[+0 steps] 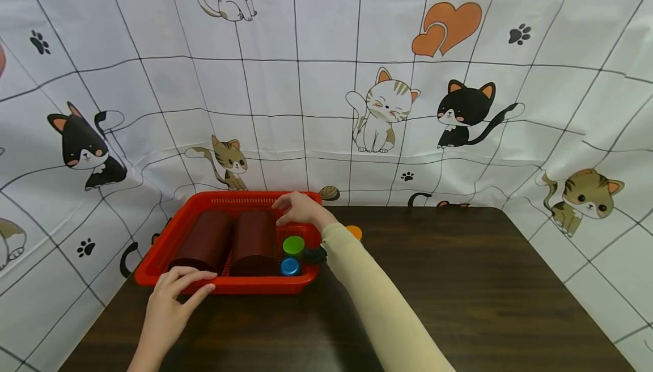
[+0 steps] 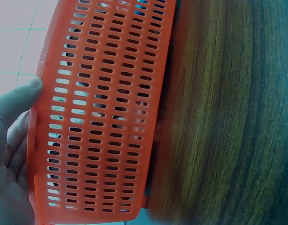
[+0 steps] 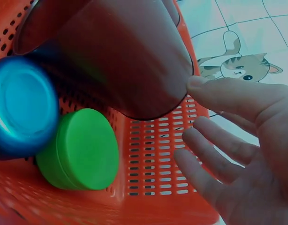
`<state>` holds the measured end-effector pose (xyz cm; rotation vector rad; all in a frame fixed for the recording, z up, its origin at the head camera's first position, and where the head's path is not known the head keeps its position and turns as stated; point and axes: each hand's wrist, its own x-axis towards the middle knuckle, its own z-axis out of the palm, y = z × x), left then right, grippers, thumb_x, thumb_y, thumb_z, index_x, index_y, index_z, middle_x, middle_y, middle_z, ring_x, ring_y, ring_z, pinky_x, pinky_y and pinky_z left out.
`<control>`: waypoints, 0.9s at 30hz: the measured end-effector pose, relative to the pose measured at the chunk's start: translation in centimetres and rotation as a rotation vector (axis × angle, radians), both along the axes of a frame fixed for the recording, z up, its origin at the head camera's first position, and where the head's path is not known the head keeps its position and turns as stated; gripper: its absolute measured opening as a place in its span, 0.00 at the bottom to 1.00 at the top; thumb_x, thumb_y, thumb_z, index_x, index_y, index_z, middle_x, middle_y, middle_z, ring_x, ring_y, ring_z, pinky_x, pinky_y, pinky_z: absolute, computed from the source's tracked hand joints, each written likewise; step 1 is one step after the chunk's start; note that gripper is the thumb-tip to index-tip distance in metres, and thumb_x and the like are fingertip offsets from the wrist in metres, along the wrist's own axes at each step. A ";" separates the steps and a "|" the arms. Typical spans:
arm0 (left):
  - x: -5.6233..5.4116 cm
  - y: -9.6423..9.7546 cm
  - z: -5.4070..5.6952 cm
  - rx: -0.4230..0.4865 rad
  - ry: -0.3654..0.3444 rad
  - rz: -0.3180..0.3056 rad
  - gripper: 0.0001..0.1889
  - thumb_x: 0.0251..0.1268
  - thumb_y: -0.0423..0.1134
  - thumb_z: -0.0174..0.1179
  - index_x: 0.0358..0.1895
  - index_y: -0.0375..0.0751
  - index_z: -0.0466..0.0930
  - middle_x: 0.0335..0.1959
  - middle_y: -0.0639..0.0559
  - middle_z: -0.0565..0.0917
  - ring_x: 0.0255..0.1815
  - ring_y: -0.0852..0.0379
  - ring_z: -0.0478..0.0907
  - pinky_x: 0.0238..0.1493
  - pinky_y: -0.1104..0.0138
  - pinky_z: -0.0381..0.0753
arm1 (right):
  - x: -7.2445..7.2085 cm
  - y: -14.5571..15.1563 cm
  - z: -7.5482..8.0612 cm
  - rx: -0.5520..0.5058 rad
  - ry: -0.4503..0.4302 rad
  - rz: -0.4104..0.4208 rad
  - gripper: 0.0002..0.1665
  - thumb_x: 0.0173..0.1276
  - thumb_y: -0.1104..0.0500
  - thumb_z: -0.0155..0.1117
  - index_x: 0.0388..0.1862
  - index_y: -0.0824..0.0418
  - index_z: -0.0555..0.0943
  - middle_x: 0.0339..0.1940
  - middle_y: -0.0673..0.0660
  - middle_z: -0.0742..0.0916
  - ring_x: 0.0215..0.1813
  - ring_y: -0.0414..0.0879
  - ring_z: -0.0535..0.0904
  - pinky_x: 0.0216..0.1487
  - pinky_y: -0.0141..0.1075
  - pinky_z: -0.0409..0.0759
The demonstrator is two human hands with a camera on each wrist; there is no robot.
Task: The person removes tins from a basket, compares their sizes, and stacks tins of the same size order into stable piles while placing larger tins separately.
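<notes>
From my feed, the right brown cylinder (image 1: 254, 241) lies in the red basket (image 1: 255, 287) beside the left brown cylinder (image 1: 206, 239). My right hand (image 1: 302, 211) has fingers spread wide, thumb at its far end; my left hand (image 1: 170, 307) pinches the basket's near rim. Green (image 1: 293, 245) and blue containers (image 1: 290, 266) sit alongside; the dark surface (image 1: 449, 287) lies beneath.

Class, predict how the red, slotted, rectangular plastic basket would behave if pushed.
The basket is probably fairly stiff, since its walls hold their shape. It seems unlikely to tip, being wide and low. Its contents may shift, though: the two long, rounded brown pieces and the small, round green container have curved sides.
</notes>
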<state>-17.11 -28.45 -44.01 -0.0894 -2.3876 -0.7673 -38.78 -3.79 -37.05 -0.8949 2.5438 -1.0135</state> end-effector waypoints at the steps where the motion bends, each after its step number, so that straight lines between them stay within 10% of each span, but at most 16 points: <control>1: 0.0 0.0 0.0 -0.003 -0.001 0.001 0.15 0.49 0.37 0.76 0.41 0.59 0.89 0.41 0.58 0.80 0.44 0.77 0.59 0.42 0.68 0.64 | 0.1 0.0 -0.1 0.009 -0.003 0.004 0.26 0.63 0.60 0.71 0.60 0.59 0.80 0.61 0.56 0.84 0.63 0.51 0.77 0.63 0.42 0.77; 13: 0.0 0.0 -0.3 0.004 0.030 -0.018 0.16 0.48 0.35 0.76 0.41 0.58 0.89 0.40 0.58 0.80 0.44 0.77 0.60 0.43 0.70 0.64 | 0.4 0.1 0.0 0.153 -0.057 0.128 0.25 0.62 0.60 0.72 0.59 0.61 0.81 0.57 0.59 0.85 0.58 0.50 0.78 0.60 0.41 0.79; 27: -0.2 -0.3 -0.5 0.007 0.035 -0.026 0.17 0.48 0.35 0.76 0.41 0.61 0.88 0.40 0.60 0.80 0.43 0.75 0.62 0.43 0.72 0.64 | 0.1 -0.4 0.8 0.554 -0.084 0.292 0.26 0.61 0.61 0.72 0.60 0.56 0.82 0.58 0.53 0.85 0.58 0.45 0.78 0.60 0.38 0.79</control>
